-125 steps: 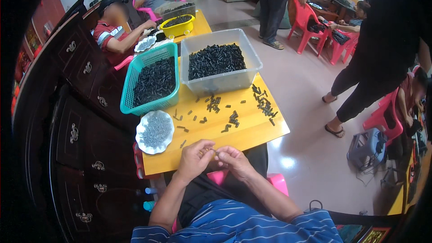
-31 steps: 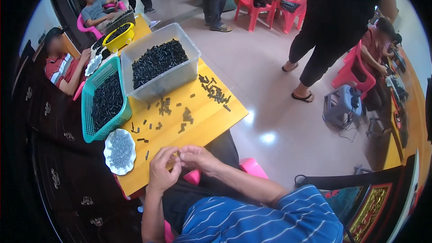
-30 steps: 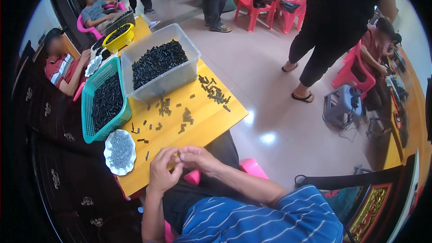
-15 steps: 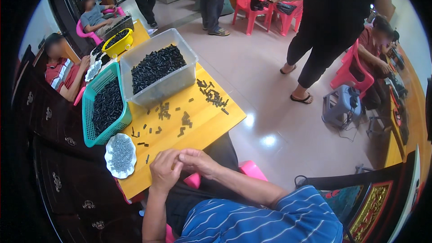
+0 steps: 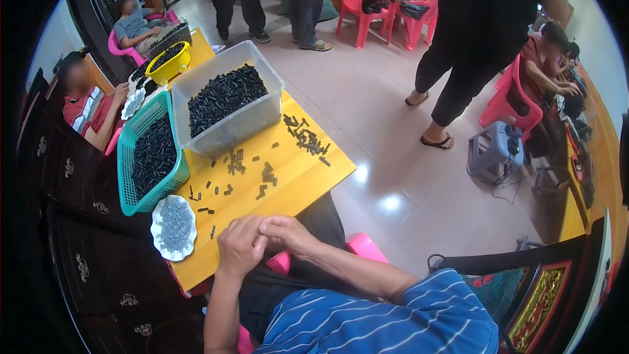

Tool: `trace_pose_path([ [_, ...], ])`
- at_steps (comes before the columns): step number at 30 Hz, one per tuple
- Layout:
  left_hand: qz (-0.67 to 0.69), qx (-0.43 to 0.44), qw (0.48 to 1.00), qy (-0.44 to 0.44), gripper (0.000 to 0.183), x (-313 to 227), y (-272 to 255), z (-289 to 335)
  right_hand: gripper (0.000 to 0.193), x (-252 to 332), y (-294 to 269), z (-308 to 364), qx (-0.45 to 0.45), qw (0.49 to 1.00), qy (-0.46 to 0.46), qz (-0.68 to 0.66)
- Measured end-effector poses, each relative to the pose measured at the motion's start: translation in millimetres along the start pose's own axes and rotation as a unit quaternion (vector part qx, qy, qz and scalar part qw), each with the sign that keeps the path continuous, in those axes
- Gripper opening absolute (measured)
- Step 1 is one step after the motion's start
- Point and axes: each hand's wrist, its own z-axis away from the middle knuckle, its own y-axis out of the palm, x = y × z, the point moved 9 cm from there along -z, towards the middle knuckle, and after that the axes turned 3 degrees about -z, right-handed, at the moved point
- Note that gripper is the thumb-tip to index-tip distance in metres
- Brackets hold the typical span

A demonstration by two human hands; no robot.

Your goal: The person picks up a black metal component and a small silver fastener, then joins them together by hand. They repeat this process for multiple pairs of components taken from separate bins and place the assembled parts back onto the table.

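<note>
Just off the near edge of the yellow table (image 5: pixel 301 187), my left hand (image 5: pixel 240 244) and my right hand (image 5: pixel 287 231) meet with curled fingers. Whatever they pinch is hidden between them. Close by on the left lies a white scalloped plate (image 5: pixel 156 235) heaped with small silvery-grey pieces. Short black cylindrical pieces (image 5: pixel 305 139) are scattered across the tabletop, thickest near its right edge. More black pieces fill a teal slotted basket (image 5: pixel 178 174) and a large translucent plastic bin (image 5: pixel 232 132) behind.
A yellow basin (image 5: pixel 179 65) of black pieces stands at the table's far end, with seated people beyond. Dark drawers (image 5: pixel 85 269) line my left. A standing person in black (image 5: pixel 488 33) and a grey stool (image 5: pixel 495 157) are at right.
My hands stay pressed together in nearly the same place. In the background, a standing person in dark trousers has shifted to the right. The whole view has moved slightly.
</note>
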Motion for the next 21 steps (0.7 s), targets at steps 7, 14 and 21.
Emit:
trace_pose_path([
  [7,-0.008,0.012,1.0,0.017,0.025,1,2,1,0.026,-11,2,-2,0.008,1.0,0.007,-0.004],
  [14,-0.008,-0.002,0.999,0.033,0.024,0,-2,2,0.032,-16,2,-3,0.03,0.999,0.011,0.013],
  [21,0.016,-0.005,1.0,0.006,0.026,3,-2,3,0.03,-16,3,-3,0.035,0.999,0.023,-0.018],
])
